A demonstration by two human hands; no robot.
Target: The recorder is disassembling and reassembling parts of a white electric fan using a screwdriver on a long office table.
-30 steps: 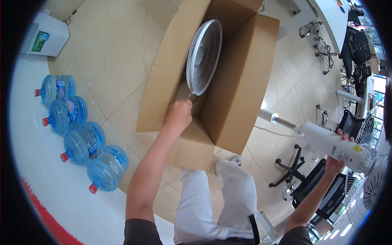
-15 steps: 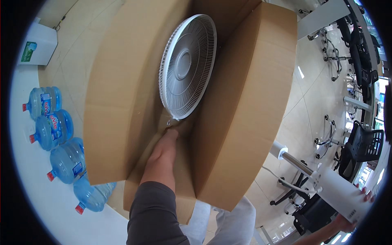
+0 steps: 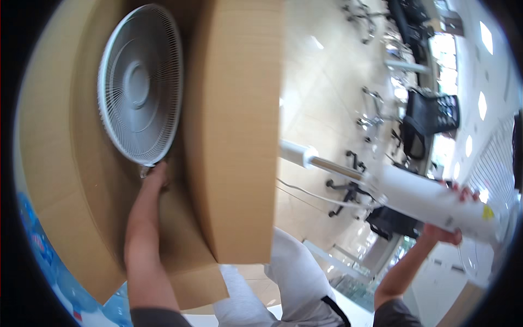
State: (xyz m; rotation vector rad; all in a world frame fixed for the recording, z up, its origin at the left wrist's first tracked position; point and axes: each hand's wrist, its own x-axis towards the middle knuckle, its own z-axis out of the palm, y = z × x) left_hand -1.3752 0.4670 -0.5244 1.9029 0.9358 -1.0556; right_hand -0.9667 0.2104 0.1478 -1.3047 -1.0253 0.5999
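Observation:
A round white fan grille (image 3: 137,84) stands on edge inside a tall open cardboard box (image 3: 239,136). My left hand (image 3: 157,175) reaches down into the box and is closed at the grille's lower rim, beside a small clip; its fingertips are partly hidden. Off to the right, my right hand (image 3: 442,231) is wrapped round the thick white body of a pedestal fan (image 3: 419,193). The fan lies tilted, its metal pole and white tube running left behind the box wall. Its wire-caged head (image 3: 493,169) shows at the far right, blurred.
Blue water bottles (image 3: 49,261) stand along the box's left side, mostly covered by it. A white power cord (image 3: 313,199) hangs below the pole. Black office chairs (image 3: 427,117) with wheeled bases stand on the tiled floor (image 3: 316,82) beyond.
The view has swung right, so box and grille appear farther left. My left hand has closed in on the grille's lower rim. More of my right arm and the fan's head now show.

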